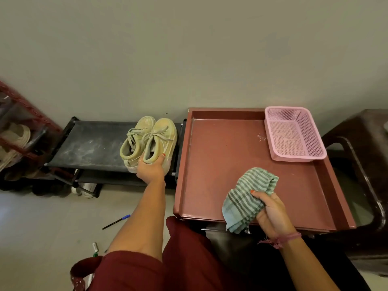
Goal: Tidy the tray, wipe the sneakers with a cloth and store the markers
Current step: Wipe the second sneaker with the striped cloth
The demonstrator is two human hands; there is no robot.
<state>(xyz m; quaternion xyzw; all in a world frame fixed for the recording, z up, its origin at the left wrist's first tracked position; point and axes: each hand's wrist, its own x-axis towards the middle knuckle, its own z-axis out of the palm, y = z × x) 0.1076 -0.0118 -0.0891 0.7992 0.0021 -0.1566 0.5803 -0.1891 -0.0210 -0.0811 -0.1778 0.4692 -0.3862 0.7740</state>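
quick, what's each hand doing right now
Left hand: grips the heels of the sneakers on the black shoe rack.
Right hand: holds the striped cloth over the tray.

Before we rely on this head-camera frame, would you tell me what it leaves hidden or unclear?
1. Heels of the sneakers: covered by the left hand.
2. Part of the striped cloth: bunched inside the right hand.
3. Green marker on the floor: partly hidden by the maroon sleeve.
4. Shoes on the red rack: cut off by the left edge, blurred.
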